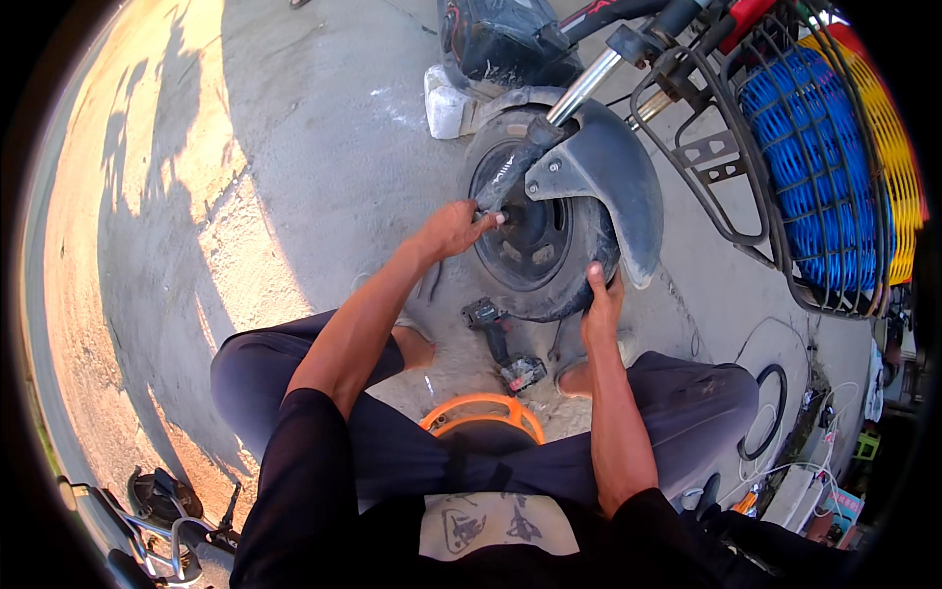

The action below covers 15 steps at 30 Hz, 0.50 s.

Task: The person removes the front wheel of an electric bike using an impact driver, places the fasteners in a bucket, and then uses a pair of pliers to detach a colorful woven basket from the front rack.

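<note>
The wheel (535, 240) sits upright ahead of the person, between and just beyond the two hands. The left hand (451, 231) closes around the lower end of the fork (520, 162), beside the hub, thumb laid across. The right hand (603, 304) grips the tyre's near right edge, thumb on top, fingers hidden behind. The fender (623, 177) curves close over the tyre's right side, its tip just above the right hand. A drill (502, 344) lies just below the tyre, between the feet, with an orange stool (486, 402) nearer. Concrete (334, 177) stretches widely leftward; rightward, a basket (819, 177) stands well apart.
</note>
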Each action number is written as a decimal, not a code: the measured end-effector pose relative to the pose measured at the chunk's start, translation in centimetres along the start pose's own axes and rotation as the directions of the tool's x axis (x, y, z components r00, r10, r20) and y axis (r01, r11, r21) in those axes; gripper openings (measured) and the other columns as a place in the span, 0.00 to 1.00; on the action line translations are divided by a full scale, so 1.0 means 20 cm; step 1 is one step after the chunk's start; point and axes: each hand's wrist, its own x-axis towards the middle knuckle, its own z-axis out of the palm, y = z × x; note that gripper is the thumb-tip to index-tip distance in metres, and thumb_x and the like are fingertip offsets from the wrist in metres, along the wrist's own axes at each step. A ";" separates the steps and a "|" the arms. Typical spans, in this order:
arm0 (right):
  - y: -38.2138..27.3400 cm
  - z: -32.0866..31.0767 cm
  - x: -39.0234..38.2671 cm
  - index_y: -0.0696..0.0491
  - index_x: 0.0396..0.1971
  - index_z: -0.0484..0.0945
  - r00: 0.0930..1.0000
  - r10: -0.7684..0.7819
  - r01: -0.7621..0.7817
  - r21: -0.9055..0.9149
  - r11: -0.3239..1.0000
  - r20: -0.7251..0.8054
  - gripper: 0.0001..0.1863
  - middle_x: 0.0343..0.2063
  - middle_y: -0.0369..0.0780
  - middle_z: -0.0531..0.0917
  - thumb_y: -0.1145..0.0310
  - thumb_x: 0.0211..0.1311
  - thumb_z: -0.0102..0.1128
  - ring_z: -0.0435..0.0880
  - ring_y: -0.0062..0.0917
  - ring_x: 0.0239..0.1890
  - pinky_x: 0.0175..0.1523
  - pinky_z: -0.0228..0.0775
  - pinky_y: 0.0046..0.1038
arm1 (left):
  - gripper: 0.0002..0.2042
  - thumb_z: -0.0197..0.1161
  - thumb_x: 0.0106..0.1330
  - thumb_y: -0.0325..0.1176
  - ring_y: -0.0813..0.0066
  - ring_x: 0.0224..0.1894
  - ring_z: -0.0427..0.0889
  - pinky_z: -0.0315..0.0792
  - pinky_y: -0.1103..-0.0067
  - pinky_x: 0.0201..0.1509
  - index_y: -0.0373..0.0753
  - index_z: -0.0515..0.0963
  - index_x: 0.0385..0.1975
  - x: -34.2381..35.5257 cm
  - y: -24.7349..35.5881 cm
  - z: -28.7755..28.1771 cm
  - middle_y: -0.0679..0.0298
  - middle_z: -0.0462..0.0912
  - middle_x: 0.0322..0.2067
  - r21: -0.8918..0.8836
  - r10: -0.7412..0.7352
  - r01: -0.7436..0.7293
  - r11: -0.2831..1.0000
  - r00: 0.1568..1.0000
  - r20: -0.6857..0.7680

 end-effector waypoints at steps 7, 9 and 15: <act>-0.01 0.01 0.05 0.65 0.65 0.61 0.985 -0.164 0.136 -0.327 0.935 -0.061 0.49 0.61 0.50 0.70 0.58 0.47 0.78 0.69 0.36 0.63 0.69 0.55 0.32 | 0.32 0.50 0.70 0.59 0.39 0.37 0.82 0.72 0.56 0.41 0.27 0.79 0.31 -0.04 0.11 0.11 0.37 0.81 0.28 -0.130 -0.228 0.229 0.965 0.973 0.020; 0.02 -0.02 0.10 0.65 0.65 0.61 0.985 -0.139 0.103 -0.290 0.951 -0.105 0.51 0.61 0.51 0.71 0.59 0.44 0.80 0.69 0.37 0.63 0.69 0.56 0.33 | 0.31 0.49 0.71 0.57 0.38 0.39 0.82 0.73 0.56 0.43 0.28 0.80 0.33 -0.04 0.11 0.19 0.37 0.81 0.30 -0.246 -0.265 0.269 0.931 0.963 0.052; 0.08 -0.10 0.30 0.64 0.62 0.64 0.978 -0.116 0.047 -0.360 0.932 -0.174 0.48 0.56 0.52 0.75 0.55 0.45 0.78 0.74 0.39 0.59 0.65 0.62 0.35 | 0.29 0.45 0.73 0.55 0.38 0.45 0.80 0.73 0.55 0.50 0.29 0.80 0.35 -0.02 0.16 0.34 0.36 0.82 0.34 -0.227 -0.350 0.340 0.913 0.937 -0.007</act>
